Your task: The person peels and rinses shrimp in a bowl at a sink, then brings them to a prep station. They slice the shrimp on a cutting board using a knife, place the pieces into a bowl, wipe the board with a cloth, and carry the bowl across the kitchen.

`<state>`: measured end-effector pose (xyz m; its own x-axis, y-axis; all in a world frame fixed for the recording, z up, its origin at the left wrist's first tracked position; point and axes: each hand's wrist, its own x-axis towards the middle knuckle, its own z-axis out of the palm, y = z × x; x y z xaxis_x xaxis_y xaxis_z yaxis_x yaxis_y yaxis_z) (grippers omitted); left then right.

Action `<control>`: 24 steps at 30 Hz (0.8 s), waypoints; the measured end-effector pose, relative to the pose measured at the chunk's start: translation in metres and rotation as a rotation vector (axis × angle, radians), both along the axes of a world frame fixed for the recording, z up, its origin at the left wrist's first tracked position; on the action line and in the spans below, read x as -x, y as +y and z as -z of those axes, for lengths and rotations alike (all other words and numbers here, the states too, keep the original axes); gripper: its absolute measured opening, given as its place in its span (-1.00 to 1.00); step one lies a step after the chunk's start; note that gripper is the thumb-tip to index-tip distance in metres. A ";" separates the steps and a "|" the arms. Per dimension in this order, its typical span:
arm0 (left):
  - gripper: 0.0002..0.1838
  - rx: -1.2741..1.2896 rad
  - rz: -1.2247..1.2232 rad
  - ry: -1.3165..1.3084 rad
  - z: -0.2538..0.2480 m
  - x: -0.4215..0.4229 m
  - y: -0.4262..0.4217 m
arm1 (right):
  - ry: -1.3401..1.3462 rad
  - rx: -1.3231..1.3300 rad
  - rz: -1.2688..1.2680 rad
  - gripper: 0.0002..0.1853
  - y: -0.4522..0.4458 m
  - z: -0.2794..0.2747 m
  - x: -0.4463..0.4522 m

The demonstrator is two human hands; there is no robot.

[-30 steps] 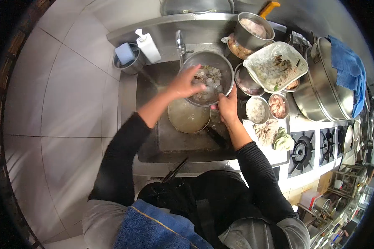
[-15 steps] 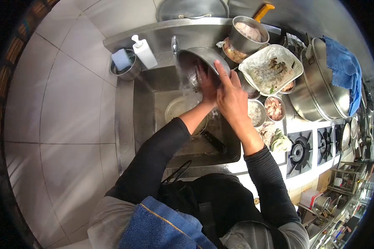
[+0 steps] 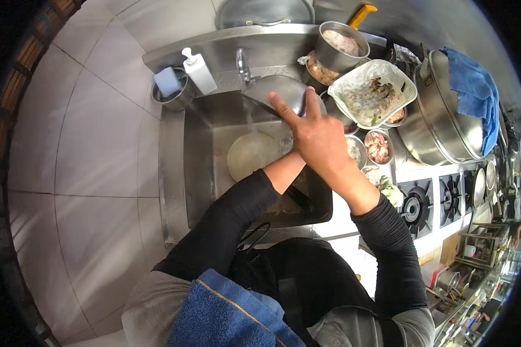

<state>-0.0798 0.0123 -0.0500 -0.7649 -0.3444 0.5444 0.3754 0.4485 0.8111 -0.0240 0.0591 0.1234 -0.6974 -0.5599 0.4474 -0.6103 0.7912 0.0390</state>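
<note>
A steel bowl [image 3: 271, 87] is tipped over the sink [image 3: 200, 173] beside the running faucet [image 3: 241, 65], its rounded outside turned up toward me. My right hand [image 3: 321, 136] holds it, with index and middle fingers stretched over the outside. My left hand reaches under the bowl; its fingers are hidden by the bowl and my right hand, and only the wrist [image 3: 288, 169] shows. Below, a pan [image 3: 250, 157] with cloudy water lies in the sink, its black handle [image 3: 298, 199] toward me. The water stream falls into this pan.
A white pump bottle [image 3: 199, 72] and a pot with a blue sponge [image 3: 167, 81] stand at the sink's left corner. On the right are a lined white basket [image 3: 411, 95], a saucepan of meat [image 3: 333, 53], a bowl of meat pieces [image 3: 378, 147], a large pot [image 3: 428, 130] and gas burners [image 3: 412, 207].
The bowl has turned so its inside no longer shows and has left the water stream. My left hand has gone out of sight beneath it. My right hand has moved slightly down.
</note>
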 end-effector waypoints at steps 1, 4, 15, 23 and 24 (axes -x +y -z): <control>-0.09 0.002 0.002 -0.004 0.000 -0.002 0.000 | 0.000 0.001 0.002 -0.15 -0.002 0.000 -0.002; -0.11 0.028 0.015 -0.029 0.002 -0.007 0.000 | 0.021 -0.047 0.050 -0.13 -0.007 -0.003 -0.011; -0.38 0.962 0.650 -0.325 -0.110 -0.067 -0.098 | -1.176 1.696 0.542 -0.34 0.076 0.096 -0.099; -0.60 -0.838 0.574 -0.857 -0.055 0.032 -0.179 | -0.970 1.573 0.824 -0.62 0.209 0.141 -0.200; -0.60 -0.845 0.575 -0.863 -0.028 0.046 -0.190 | -0.907 1.590 0.800 -0.64 0.220 0.146 -0.211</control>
